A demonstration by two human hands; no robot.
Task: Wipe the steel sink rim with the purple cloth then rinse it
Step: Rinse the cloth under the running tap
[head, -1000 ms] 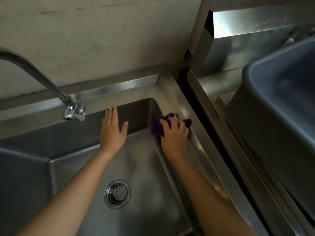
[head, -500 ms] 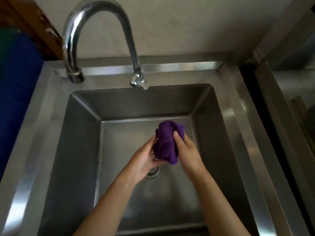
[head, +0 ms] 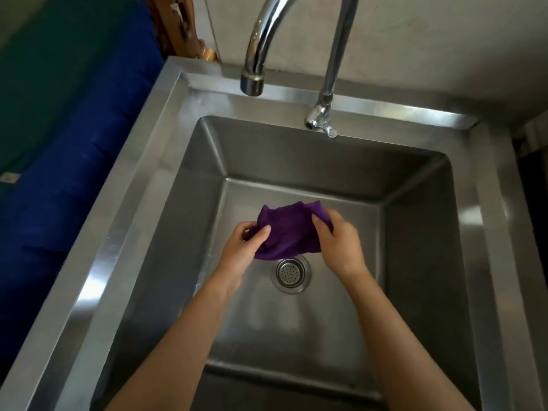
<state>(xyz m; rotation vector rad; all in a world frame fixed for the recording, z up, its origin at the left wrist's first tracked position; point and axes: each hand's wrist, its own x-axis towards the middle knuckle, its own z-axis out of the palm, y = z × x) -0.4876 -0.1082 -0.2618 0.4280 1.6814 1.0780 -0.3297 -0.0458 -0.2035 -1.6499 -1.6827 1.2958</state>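
Cloth [head: 286, 232] hangs stretched between the left hand [head: 246, 247] and right hand [head: 338, 244], each pinching an edge with curled fingers, drain [head: 290, 272] just beneath them and tap [head: 321, 123], seemingly dry, well beyond, probably opened out for rinsing.

We see a steel worktop [head: 118, 232] whose flat rim frames a deep square basin [head: 281, 336]. A round perforated drain strainer [head: 290, 272] sits in the basin floor, just below and between the left hand [head: 243, 250] and the right hand [head: 341, 244]. A curved chrome faucet [head: 335, 54] rises from the back rim, well beyond the left hand, and its spout ends beyond the right hand.
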